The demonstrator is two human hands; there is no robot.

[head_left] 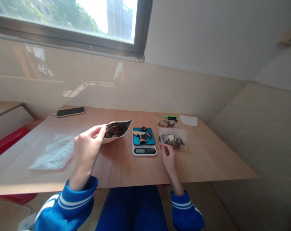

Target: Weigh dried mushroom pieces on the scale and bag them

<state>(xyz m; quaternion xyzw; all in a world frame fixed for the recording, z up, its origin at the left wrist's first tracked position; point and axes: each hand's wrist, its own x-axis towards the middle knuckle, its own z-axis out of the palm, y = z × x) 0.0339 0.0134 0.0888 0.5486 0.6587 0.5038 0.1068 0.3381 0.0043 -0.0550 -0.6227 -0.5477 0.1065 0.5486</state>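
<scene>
My left hand [89, 146] grips the edge of an open pouch [112, 140], its mouth tilted towards me. Dark brown dried pieces [116, 131] lie inside it. To the pouch's right stands a white digital kitchen scale [145, 155] with a blue top; its reading is too small to make out. Several curled dried pieces [143, 140], dark on one side and pale on the other, like dried peel, rest on it. Beside the scale, my right hand [169, 158] has its fingers curled together at the lower left corner of a filled zip bag [183, 134]; whatever they pinch is hidden.
A smaller filled bag [166, 123], a green-and-black screwdriver [170, 117] and white paper [189, 120] lie at the back right. At left are a clear plastic bag [54, 152] and a phone [70, 111] with a cable. A tiled wall [160, 88] borders the table's far side.
</scene>
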